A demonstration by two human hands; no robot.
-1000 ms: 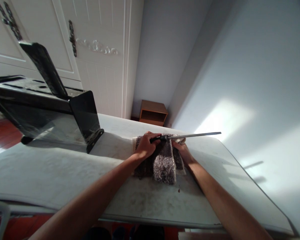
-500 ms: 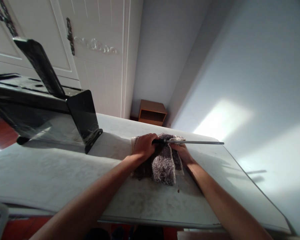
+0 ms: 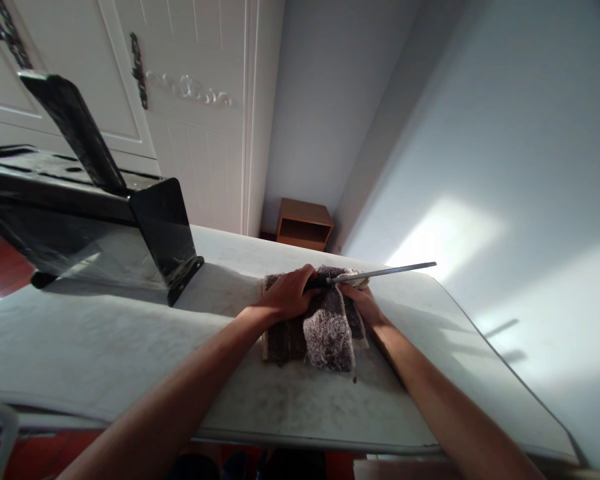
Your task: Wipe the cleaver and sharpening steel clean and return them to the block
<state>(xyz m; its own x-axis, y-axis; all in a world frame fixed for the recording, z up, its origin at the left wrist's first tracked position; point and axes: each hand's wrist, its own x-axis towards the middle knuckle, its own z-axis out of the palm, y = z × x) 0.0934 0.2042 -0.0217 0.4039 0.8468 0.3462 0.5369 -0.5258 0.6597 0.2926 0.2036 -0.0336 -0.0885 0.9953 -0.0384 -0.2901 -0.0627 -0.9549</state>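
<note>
Left hand [image 3: 291, 293]: closed round rod's handle [image 3: 318, 283]
Right hand [image 3: 364, 301]: curled into cloth [image 3: 330, 337]
Rod [image 3: 395, 271]: held at cloth; moving it needs steady grip, I judge

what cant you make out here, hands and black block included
All in the head view:
right hand: fingertips hidden by the cloth
metal rod: rear of its black handle covered by the left hand
black block: left end cut off by the picture's edge
dark shapes below: too dim, partly hidden by the table
</note>
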